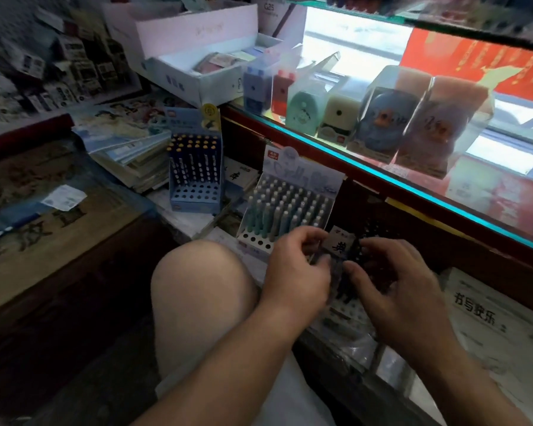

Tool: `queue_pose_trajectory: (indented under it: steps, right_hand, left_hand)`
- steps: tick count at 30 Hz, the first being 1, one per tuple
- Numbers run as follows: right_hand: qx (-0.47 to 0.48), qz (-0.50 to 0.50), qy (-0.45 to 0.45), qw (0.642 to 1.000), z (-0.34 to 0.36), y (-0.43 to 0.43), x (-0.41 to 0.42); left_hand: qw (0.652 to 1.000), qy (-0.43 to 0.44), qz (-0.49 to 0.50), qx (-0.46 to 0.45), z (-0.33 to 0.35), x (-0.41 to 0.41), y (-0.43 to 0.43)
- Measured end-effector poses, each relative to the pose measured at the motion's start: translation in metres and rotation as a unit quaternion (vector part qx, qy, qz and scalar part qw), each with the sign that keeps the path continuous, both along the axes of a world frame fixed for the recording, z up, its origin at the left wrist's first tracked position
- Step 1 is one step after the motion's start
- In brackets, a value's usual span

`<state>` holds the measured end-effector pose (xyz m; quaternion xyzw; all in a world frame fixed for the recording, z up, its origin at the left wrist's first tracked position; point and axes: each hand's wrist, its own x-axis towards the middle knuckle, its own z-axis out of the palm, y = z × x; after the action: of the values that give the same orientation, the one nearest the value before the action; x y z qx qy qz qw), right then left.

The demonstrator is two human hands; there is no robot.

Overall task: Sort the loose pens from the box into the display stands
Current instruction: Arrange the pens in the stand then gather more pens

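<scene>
Cluttered stationery shop, lit glass case (413, 186) at right. Dark pens (342, 287) stand lower centre in the nearest stand (342, 314), between both hands. Left grip (296, 269) pinches them, probably to seat them in holes. Right grip (394, 287) curls alongside; blur hides whether it holds anything. White stand (286, 207) sits just behind, blue stand (194, 179) farther upper left.

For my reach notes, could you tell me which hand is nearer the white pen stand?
Left. The left hand is at the front right corner of the white stand; the right hand is further right, apart from it.
</scene>
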<state>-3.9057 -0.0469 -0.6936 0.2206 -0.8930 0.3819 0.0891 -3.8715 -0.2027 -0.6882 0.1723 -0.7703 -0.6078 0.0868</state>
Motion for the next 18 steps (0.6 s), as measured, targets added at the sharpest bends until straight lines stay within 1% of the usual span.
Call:
queue_pose_trajectory:
  steps: [2, 4, 5, 8, 10, 13, 18]
  right_hand:
    - [-0.027, 0.048, -0.004, 0.998, 0.017, -0.019, -0.004]
    - [-0.045, 0.097, -0.028, 0.994, 0.033, -0.045, -0.010]
    - [-0.049, 0.125, -0.045, 0.990, 0.040, -0.059, -0.013]
    - [-0.040, 0.220, -0.083, 0.971, 0.056, -0.109, -0.019]
    - [-0.030, 0.272, -0.102, 0.956, 0.064, -0.147, -0.021]
    - [0.019, 0.348, -0.108, 0.931, 0.068, -0.208, -0.022]
    - [0.103, 0.462, -0.112, 0.874, 0.064, -0.314, -0.008]
  left_hand:
    - [0.994, 0.059, 0.040, 0.085, 0.020, 0.006, -0.023]
    - [0.985, 0.105, 0.080, 0.114, 0.040, 0.015, -0.058]
    - [0.983, 0.121, 0.090, 0.106, 0.050, 0.022, -0.079]
    - [0.981, 0.138, 0.134, 0.004, 0.069, 0.052, -0.145]
    - [0.978, 0.120, 0.162, -0.051, 0.075, 0.075, -0.190]
    - [0.975, 0.035, 0.189, -0.116, 0.071, 0.111, -0.247]
    - [0.963, -0.101, 0.209, -0.137, 0.050, 0.164, -0.319]
